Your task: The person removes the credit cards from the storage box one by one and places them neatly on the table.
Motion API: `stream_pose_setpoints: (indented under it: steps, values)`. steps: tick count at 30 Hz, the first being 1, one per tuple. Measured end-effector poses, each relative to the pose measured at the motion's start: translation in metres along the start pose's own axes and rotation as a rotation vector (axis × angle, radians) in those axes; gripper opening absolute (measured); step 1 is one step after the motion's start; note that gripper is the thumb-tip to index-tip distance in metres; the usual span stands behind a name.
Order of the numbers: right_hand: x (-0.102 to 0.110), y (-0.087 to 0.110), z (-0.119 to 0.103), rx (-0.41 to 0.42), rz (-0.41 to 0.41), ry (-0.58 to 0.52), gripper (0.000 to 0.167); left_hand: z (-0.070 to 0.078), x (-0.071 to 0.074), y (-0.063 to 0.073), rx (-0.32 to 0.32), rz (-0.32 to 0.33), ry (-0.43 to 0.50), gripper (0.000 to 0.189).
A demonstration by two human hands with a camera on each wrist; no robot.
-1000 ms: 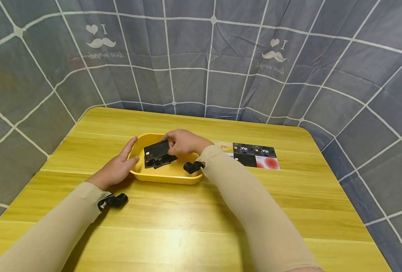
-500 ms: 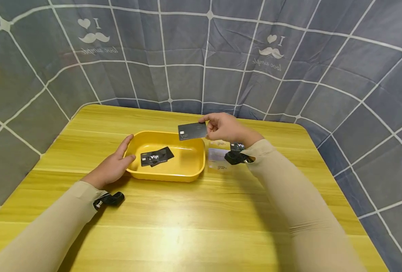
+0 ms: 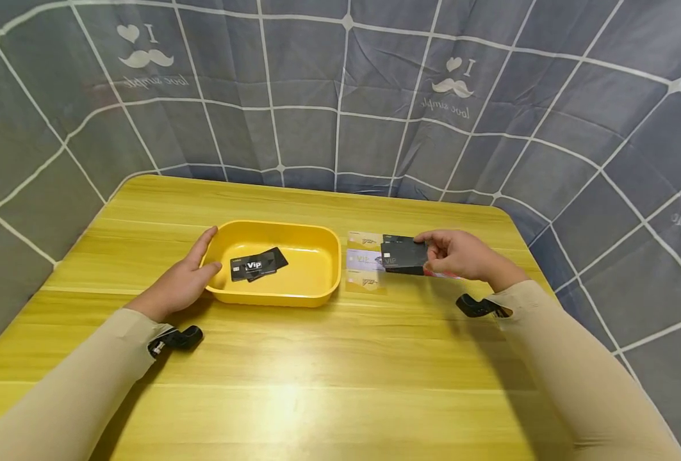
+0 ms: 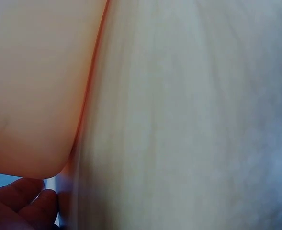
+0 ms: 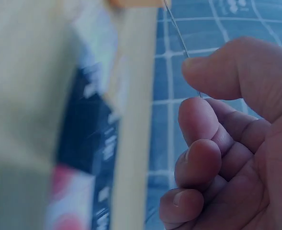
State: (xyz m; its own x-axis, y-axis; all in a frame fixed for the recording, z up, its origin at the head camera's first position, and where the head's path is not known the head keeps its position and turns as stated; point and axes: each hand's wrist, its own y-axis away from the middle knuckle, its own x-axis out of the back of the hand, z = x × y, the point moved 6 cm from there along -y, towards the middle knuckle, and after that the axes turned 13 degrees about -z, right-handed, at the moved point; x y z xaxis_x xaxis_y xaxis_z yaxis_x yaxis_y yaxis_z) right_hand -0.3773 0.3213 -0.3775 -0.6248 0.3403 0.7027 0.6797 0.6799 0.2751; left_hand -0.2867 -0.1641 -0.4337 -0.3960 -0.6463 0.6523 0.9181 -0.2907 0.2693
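Observation:
A black VIP card (image 3: 400,255) is pinched at its right end between the thumb and index finger of my right hand (image 3: 461,256). It overlaps the laid-out cards in the head view; in the right wrist view the card appears edge-on as a thin line. My left hand (image 3: 175,282) grips the left end of a yellow plastic tray (image 3: 277,298), thumb over the rim. Inside the tray lie overlapping black cards (image 3: 252,265), one marked Vip. The left wrist view shows curled fingers (image 4: 42,206) at the tray's corner.
Right of the tray, gold cards (image 3: 363,282) and a purple card (image 3: 360,259) lie in a column. Black cards and a red-and-white card (image 5: 73,201) beside them are partly covered by my right hand. A grey checked curtain (image 3: 311,141) surrounds the wooden table (image 3: 230,397).
My right hand has lifted the black VIP card out of the tray and carried it right, over the laid-out cards. My left hand has stayed at the tray's left end.

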Motion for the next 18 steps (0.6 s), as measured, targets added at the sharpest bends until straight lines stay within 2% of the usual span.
stream_pose_setpoints:
  steps: [3, 8, 18]
  values:
    - [-0.010, 0.008, 0.019, -0.031, -0.002, -0.012, 0.047, 0.001, 0.001, 0.001, -0.009, -0.004, 0.008, 0.075]
    - [-0.027, 0.013, 0.040, -0.039, -0.010, 0.019, 0.047, 0.000, 0.002, 0.000, -0.016, -0.011, 0.019, 0.075]
    - [-0.047, 0.007, 0.052, -0.026, -0.031, 0.026, 0.050, -0.002, 0.001, -0.002, -0.021, -0.013, 0.021, 0.075]
